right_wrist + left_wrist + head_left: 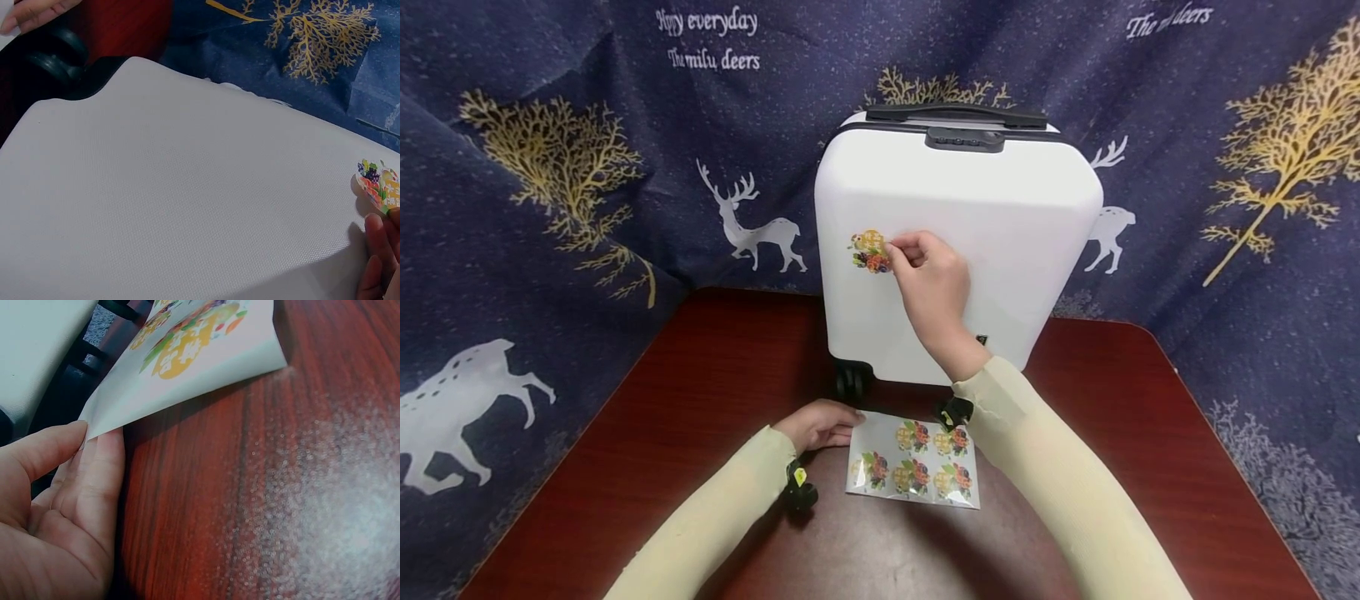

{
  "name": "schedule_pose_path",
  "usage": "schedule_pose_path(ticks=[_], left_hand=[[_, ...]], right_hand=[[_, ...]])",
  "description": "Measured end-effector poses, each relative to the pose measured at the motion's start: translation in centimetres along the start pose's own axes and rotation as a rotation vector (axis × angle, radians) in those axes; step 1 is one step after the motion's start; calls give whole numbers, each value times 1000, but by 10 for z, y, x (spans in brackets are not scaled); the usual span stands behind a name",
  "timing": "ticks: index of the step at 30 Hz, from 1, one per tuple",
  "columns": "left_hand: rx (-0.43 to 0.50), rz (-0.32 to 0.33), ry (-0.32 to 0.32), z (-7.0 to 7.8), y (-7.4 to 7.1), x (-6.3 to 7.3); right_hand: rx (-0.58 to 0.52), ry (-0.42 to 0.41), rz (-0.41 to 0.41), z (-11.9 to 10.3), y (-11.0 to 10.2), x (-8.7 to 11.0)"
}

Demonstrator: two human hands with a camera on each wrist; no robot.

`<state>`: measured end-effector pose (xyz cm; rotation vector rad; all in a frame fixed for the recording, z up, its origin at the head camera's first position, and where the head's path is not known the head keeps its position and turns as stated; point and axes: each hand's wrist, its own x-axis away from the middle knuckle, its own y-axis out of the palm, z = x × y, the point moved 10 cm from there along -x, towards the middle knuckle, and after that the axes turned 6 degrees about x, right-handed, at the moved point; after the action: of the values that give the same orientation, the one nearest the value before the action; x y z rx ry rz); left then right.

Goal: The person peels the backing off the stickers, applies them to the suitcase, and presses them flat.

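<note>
Right hand (931, 279) pinches the sticker (868, 252) by its edge, left of centre on the suitcase (1000, 258); left hand (822, 425) pinches the sheet (876, 429) corner; advisable to square the sticker, then smooth outward.

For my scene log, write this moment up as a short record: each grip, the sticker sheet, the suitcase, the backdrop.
left grip: pinches a corner of the sticker sheet
right grip: holds a fruit sticker at the front of the suitcase
sticker sheet: before the suitcase, five stickers showing
suitcase: white, upright, black handle and lock
backdrop: dark blue cloth printed with deer and gold trees
</note>
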<state>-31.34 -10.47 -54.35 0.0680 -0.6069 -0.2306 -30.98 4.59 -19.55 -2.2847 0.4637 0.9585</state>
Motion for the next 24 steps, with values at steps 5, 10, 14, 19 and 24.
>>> schedule_pose_path(ticks=[5, 10, 14, 19, 24], left_hand=[[3, 9, -3, -1, -1, 0], [-4, 7, -2, 0, 1, -1], [-9, 10, -3, 0, 2, -2], [1, 9, 0, 0, 1, -1], [2, 13, 0, -1, -1, 0]], right_hand=[[10, -8, 1, 0, -1, 0], [8, 4, -3, 2, -1, 0], [9, -2, -2, 2, -2, 1], [21, 7, -13, 2, 0, 1], [32, 7, -32, 3, 1, 1]])
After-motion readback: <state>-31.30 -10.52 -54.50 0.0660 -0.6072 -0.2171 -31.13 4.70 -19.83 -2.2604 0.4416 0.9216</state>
